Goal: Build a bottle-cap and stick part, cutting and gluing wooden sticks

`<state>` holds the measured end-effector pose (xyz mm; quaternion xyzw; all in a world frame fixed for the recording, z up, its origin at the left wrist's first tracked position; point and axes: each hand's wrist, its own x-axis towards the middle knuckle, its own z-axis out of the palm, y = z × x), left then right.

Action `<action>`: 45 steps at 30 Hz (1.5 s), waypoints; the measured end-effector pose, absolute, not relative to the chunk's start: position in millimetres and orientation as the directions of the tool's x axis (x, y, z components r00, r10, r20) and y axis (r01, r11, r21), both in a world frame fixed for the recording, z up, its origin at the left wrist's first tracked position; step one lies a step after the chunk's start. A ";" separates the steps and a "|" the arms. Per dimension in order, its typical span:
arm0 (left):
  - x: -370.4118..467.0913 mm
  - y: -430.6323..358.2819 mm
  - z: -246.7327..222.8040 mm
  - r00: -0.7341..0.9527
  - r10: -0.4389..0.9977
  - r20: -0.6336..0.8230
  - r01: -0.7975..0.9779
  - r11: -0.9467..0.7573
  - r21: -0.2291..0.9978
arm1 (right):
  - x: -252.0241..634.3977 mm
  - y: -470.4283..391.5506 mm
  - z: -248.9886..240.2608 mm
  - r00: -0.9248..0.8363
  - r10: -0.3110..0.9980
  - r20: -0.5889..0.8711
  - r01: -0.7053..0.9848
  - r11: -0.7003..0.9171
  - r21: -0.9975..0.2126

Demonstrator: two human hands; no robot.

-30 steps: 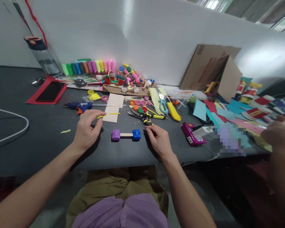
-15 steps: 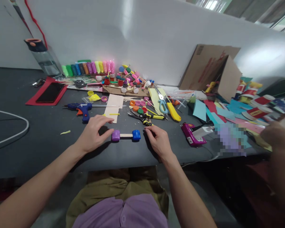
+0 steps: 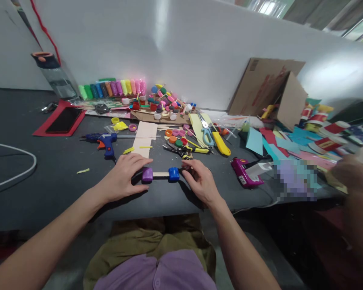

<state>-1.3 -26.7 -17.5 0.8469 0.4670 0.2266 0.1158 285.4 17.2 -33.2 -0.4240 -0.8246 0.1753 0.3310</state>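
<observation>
Between my hands, a small craft piece lies on the dark table: a purple bottle cap (image 3: 147, 174) and a blue bottle cap (image 3: 174, 174), joined by pale thin sticks (image 3: 160, 174). My left hand (image 3: 127, 175) curves around the purple end, thumb and fingers apart. At the blue end my right hand (image 3: 199, 177) rests with its fingers bent but spread from the thumb, close beside the cap. Neither hand visibly grips the piece. Just beyond are black-and-yellow pliers (image 3: 186, 151) and short yellow strips (image 3: 145, 147).
A blue glue gun (image 3: 107, 144) lies at left, near a phone (image 3: 63, 119) on red card. Behind stand clay packets (image 3: 115, 87) and several colourful caps. Scissors (image 3: 206, 131), a yellow cutter (image 3: 220, 143) and a magenta tape dispenser (image 3: 245, 173) lie rightward. Another person's blurred arm (image 3: 357, 193) reaches in.
My left hand has moved down and right, around the purple cap. My right hand has come slightly closer to the blue cap. The joined piece looks unmoved.
</observation>
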 end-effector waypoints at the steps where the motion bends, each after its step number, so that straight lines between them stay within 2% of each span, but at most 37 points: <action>1: -1.4 -27.2 -16.8 0.468 0.843 0.265 0.739 -0.538 0.405 | 285.9 17.2 -32.8 -0.449 0.803 0.393 0.565 0.595 -0.571; 8: -2.1 -29.0 -16.1 0.479 0.847 0.230 0.744 -0.531 0.405 | 286.4 16.5 -32.9 -0.557 0.758 0.339 0.511 0.634 -0.580; 27: -2.4 -25.8 -23.0 0.449 0.862 0.235 0.754 -0.507 0.419 | 282.1 15.2 -29.2 -0.596 0.741 0.309 0.539 0.655 -0.530; 37: -3.5 -18.6 -34.1 0.285 0.904 0.317 0.809 -0.405 0.426 | 279.8 5.2 -24.7 -0.638 0.707 0.305 0.584 0.703 -0.406; 45: 0.9 -14.8 -24.8 0.236 0.933 0.274 0.819 -0.342 0.460 | 266.8 -8.5 -23.6 -0.642 0.704 0.302 0.638 0.710 -0.298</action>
